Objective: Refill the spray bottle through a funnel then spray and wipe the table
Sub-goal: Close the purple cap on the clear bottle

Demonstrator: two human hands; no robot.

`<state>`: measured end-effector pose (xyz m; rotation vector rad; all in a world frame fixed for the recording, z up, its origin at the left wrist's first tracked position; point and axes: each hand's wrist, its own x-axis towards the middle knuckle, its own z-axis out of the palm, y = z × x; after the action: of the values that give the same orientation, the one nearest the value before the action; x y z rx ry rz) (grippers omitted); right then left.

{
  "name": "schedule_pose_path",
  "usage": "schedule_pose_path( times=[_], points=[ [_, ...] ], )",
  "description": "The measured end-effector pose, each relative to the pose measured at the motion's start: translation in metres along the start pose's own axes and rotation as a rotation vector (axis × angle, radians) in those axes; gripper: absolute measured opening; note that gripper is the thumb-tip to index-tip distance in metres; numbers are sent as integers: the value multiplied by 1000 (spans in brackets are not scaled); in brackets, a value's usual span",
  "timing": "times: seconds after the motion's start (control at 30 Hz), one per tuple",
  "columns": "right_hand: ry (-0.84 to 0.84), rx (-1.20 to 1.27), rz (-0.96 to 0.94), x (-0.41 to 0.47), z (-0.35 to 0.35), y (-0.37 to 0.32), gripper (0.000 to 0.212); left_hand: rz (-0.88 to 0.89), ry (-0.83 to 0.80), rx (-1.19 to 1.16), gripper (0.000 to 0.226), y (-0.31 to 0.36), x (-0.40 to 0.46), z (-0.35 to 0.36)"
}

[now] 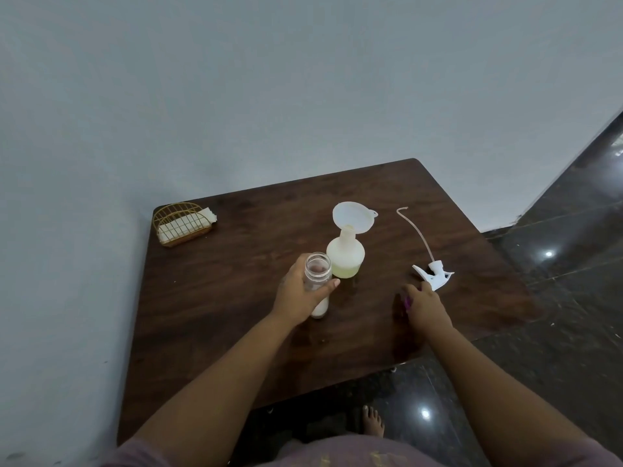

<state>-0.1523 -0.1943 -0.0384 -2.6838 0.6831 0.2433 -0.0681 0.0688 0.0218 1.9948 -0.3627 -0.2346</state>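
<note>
A translucent white spray bottle (pixel 345 256) stands open at the middle of the dark wooden table (pixel 236 298), with a little yellow-green liquid in its base. A white funnel (pixel 353 217) sits tilted in its neck. The white spray head (pixel 435 277) lies on the table to the right, its long tube (pixel 417 230) pointing away. My left hand (pixel 298 294) grips a clear, uncapped bottle (pixel 317 276), upright just left of the spray bottle. My right hand (pixel 427 306) rests on the table beside the spray head, fingers closed around a small purple cap (pixel 408 302).
A gold wire holder with white napkins (pixel 182 224) stands at the table's far left corner against the pale wall. The table's right and near edges drop to a dark glossy floor (pixel 556 315). A bare foot (pixel 372 421) shows below the near edge.
</note>
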Motion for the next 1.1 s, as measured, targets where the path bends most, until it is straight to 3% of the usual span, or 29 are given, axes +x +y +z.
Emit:
schedule_pose_path(
  times=[0.13,0.23,0.3,0.4,0.5,0.57,0.7,0.8,0.93,1.1],
  points=[
    [-40,-3,97,-9,1,-11,31,13,18,24,47,-1,-2,-7],
    [-100,77,109,-15,-10,-37,52,3,30,15,45,-3,-5,-13],
    [-116,285,59,-19,-26,-65,58,-4,15,1,45,-3,-5,-15],
    [-148,668,-102,-32,-54,-112,47,-9,-5,-1,49,0,-5,-16],
    [38,897,-220,-46,-74,-145,38,4,9,-22,48,1,-5,-15],
    [177,926,-309,-52,-76,-156,40,2,16,-37,50,0,-4,-15],
    [213,731,-620,-60,-65,-171,38,-38,-9,-23,55,1,-3,-17],
    [176,392,-780,-57,-58,-177,46,-45,-59,36,58,4,-1,-18],
    [110,118,-783,-49,-56,-187,48,-103,-92,67,60,1,2,-14],
    [199,-250,-745,-53,-57,-207,38,-155,-91,77,52,2,1,-18]
  ],
)
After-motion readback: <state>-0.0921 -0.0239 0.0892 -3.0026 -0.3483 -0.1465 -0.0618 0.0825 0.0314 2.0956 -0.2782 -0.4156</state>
